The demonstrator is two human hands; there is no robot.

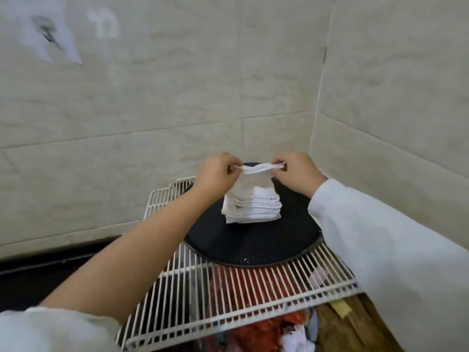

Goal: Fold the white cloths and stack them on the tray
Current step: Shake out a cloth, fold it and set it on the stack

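A round black tray (243, 247) lies on a white wire rack. On it stands a stack of folded white cloths (253, 208). Just above the stack hangs a folded white cloth (255, 179), its lower edge reaching the top of the pile. My left hand (215, 174) pinches the cloth's upper left corner. My right hand (297, 174) pinches the upper right corner. The top edge sags a little between the two hands.
The white wire rack (228, 301) sits in a corner of tiled walls (152, 110). Under it lie red cloth (258, 280) and crumpled white cloth (297, 339). A wooden surface (355, 323) shows at the lower right, a dark ledge (50, 270) at the left.
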